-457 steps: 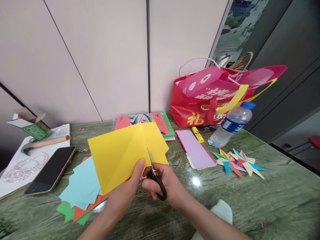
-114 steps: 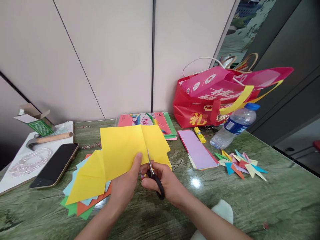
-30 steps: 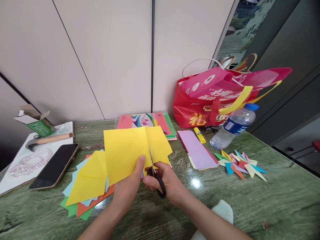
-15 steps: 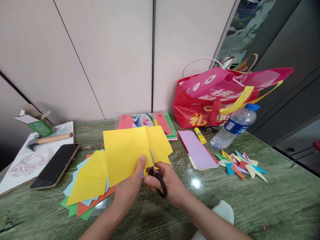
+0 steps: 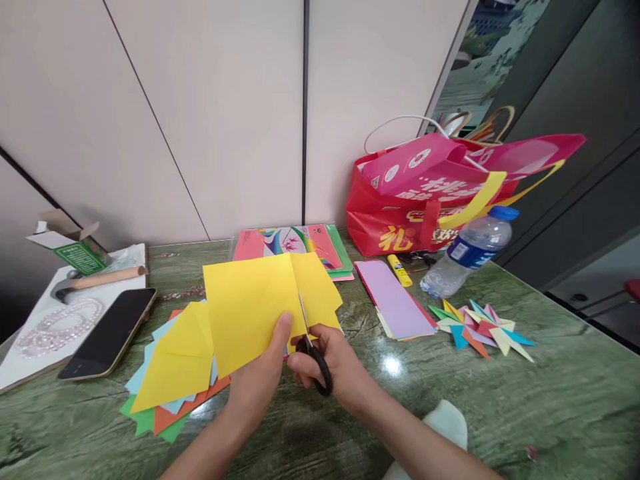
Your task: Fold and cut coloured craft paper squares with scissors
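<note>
Head view: left hand (image 5: 257, 383) pinches the yellow paper sheet (image 5: 255, 310) at its lower edge, held above the green table (image 5: 550, 400). Right hand (image 5: 340, 367) grips black-handled scissors (image 5: 313, 347), blades entering the sheet.

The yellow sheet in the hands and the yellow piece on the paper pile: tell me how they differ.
The yellow sheet is held up off the table by the left hand, while the yellow piece lies flat on the pile of coloured paper. The sheet is the larger; the piece is smaller. The scissors in the right hand are cutting into the sheet; the piece is untouched. Both share the same yellow.
</note>
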`<state>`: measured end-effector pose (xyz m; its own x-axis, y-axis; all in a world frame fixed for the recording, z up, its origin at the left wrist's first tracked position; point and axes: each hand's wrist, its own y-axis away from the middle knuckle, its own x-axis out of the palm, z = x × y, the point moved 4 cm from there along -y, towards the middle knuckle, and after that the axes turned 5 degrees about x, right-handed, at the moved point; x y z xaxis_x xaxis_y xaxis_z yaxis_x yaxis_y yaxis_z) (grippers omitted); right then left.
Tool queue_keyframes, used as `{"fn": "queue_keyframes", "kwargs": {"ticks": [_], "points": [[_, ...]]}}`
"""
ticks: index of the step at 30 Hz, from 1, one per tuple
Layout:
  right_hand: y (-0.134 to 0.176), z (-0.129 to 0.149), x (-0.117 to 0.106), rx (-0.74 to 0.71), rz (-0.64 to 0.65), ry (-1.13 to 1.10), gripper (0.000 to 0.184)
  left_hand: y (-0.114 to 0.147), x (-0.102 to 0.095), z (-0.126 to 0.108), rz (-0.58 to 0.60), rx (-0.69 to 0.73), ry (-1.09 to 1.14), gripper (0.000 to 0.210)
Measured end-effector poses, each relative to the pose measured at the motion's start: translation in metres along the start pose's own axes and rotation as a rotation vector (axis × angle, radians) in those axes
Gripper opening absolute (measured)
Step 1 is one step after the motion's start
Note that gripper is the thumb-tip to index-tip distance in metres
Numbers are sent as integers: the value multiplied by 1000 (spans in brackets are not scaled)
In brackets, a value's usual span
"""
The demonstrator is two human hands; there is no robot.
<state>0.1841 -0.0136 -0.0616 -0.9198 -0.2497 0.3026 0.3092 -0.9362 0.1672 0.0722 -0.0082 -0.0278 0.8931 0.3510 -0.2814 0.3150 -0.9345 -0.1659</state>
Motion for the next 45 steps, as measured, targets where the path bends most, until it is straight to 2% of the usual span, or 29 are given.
{"fn": "queue_keyframes", "kwargs": {"ticks": [5,13,17,24,35,45], "points": [[0,11,2,-59,44,-1,42,1,4,7,37,16,26,31],[0,11,2,-62,52,-56,47,2,6,11,19,4,66,43],[0,10,1,-50,28,13,46,1,5,9,23,1,52,39],[0,9,0,-55,43,-23,39,1,4,10,27,19,37,38],[0,10,0,-54,32,23,42,2,4,8,35,24,38,34],[0,8,-1,-79,33,41,32,2,5,6,41,26,49,33]]}}
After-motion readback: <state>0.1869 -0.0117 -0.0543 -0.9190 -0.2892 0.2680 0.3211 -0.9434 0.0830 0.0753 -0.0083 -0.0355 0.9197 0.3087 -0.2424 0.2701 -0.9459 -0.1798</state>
